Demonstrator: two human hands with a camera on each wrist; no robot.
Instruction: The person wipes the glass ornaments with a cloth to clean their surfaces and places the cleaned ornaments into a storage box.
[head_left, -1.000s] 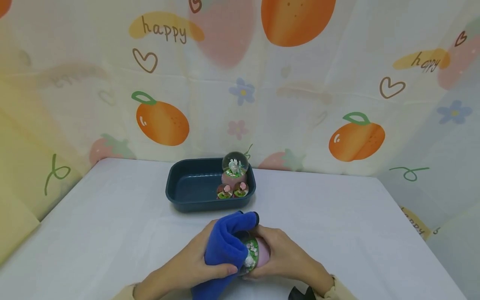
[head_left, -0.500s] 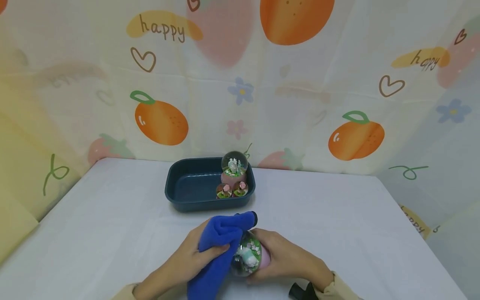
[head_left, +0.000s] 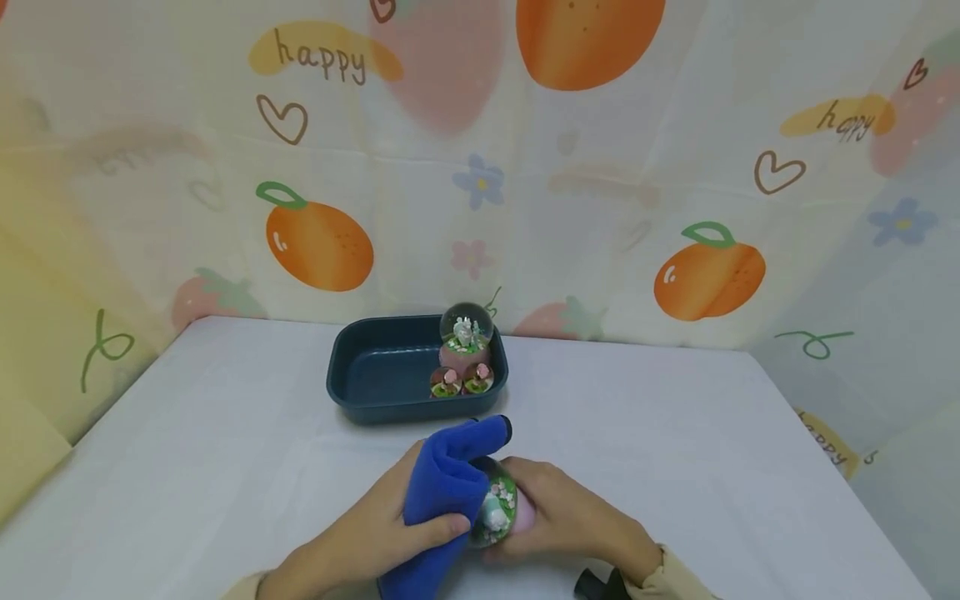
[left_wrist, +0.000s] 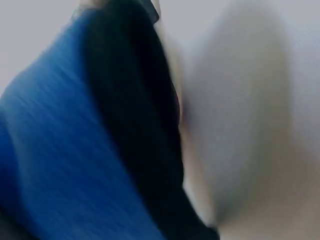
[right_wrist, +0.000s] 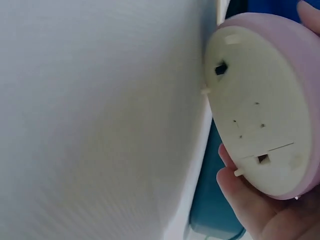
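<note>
My right hand (head_left: 562, 512) grips a snow globe (head_left: 497, 504) by its pink base, tilted on its side with the glass toward the left. In the right wrist view the cream underside of the base (right_wrist: 260, 115) faces the camera, fingers curled at its rim. My left hand (head_left: 382, 525) holds a folded blue cloth (head_left: 446, 483) with dark edging against the glass, thumb over the cloth. Part of the glass is hidden under the cloth. Up close in the left wrist view, the blue cloth (left_wrist: 75, 140) and its dark border fill the left side, blurred.
Behind the hands stands a dark teal tray (head_left: 382, 408). At its right end are a larger snow globe (head_left: 465, 333) on a pink base and two small globes (head_left: 446, 383). A black object (head_left: 600, 585) shows by the right wrist. A patterned curtain (head_left: 570, 250) hangs behind the white table (head_left: 675, 433).
The cloth first slid left, baring more of the glass, then came back right over it. The globe has turned slightly in my right hand. The tray and its globes stay put.
</note>
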